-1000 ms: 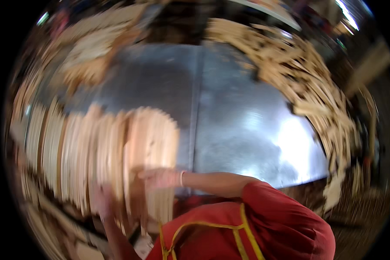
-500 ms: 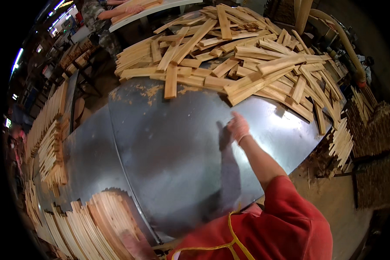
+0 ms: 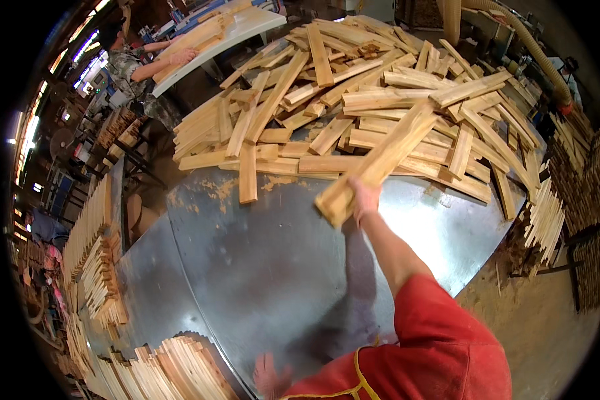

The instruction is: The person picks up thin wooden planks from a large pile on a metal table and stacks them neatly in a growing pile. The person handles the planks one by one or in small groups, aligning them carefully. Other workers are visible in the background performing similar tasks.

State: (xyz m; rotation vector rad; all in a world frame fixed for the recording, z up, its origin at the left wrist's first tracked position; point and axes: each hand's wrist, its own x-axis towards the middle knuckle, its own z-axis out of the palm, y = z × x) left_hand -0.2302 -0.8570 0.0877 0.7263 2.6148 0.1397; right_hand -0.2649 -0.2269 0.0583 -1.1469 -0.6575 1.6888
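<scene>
My right hand (image 3: 365,201) is closed around the near end of a wooden board (image 3: 383,150). The board slants up and away to the right, its far end over a big jumbled pile of similar wooden boards (image 3: 327,137). More than one piece may be in this grip; I cannot tell. Low in the view, my left hand (image 3: 267,377) is over the grey metal tabletop (image 3: 267,267) with its fingers stretched out and nothing in them. To its left stands a row of pale wooden slats (image 3: 173,367) set side by side.
More slats are lined up along the left side (image 3: 100,280). Beyond the pile, a co-worker (image 3: 137,70) handles boards on a white table (image 3: 240,40). A ribbed hose (image 3: 543,60) hangs at the far right, above stacked wood (image 3: 587,200). A seam (image 3: 193,293) crosses the tabletop.
My right hand has taken hold of a board at the pile's near edge and lifted its near end. My left hand has moved right, away from the row of slats. The view has shifted.
</scene>
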